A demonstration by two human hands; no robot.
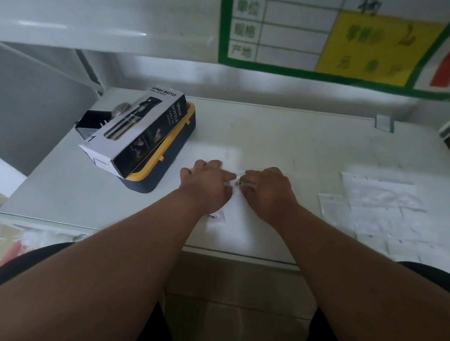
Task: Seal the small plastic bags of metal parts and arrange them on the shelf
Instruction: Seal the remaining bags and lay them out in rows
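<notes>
Nearest you, another small bag (217,218) lay on the white shelf (298,137) under your left wrist. Your left hand (207,181) and right hand (266,187) met at mid-shelf, both pinching a clear bag (237,180) holding a metal part. Flat bags (378,204) lay to your right; a spray bottle box (140,129) sat far left.

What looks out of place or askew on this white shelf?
The black-and-white cardboard spray bottle box lies tilted across a navy tray with a yellow rim, its end flap open. The clear plastic bags at right overlap unevenly.
</notes>
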